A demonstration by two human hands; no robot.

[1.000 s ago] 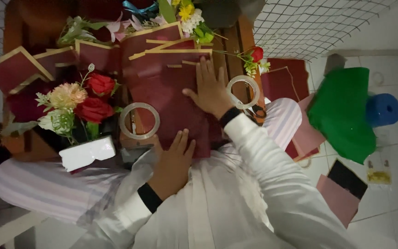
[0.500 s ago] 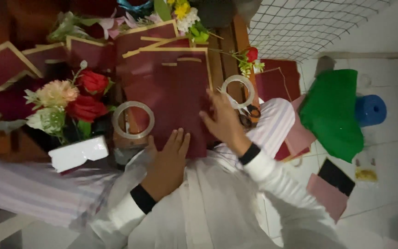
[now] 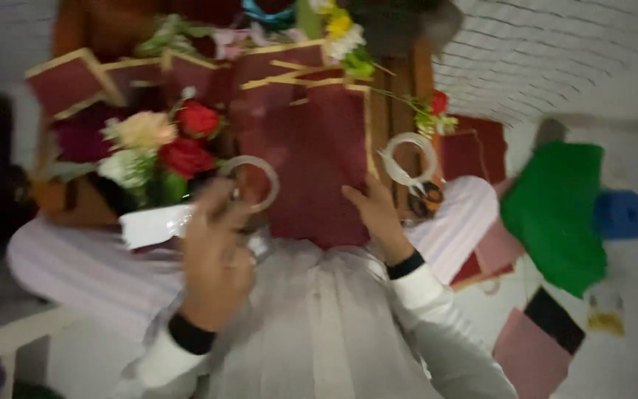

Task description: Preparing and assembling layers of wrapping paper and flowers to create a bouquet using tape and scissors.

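Note:
A large maroon card sheet [image 3: 311, 162] with gold edging lies across my lap. My right hand [image 3: 374, 214] rests flat on its lower right edge, fingers apart, holding nothing. My left hand [image 3: 215, 251] is lifted at the sheet's left side, and its fingertips reach the rim of a clear tape roll [image 3: 254, 182]. Motion blur hides whether it grips the roll. A second clear tape roll [image 3: 407, 157] lies just above my right hand, with scissors [image 3: 426, 199] beside it.
A bunch of red, cream and white artificial flowers [image 3: 160, 148] in a white holder sits to the left. More maroon boxes [image 3: 64, 81] stand behind. A green sheet [image 3: 555, 210], a blue roll [image 3: 620, 214] and pink and black card pieces [image 3: 537, 343] lie on the white floor at right.
My left hand has lifted off my lap and gone up to the tape roll. My right hand has drawn back from the upper sheet to its lower edge. The view has blurred.

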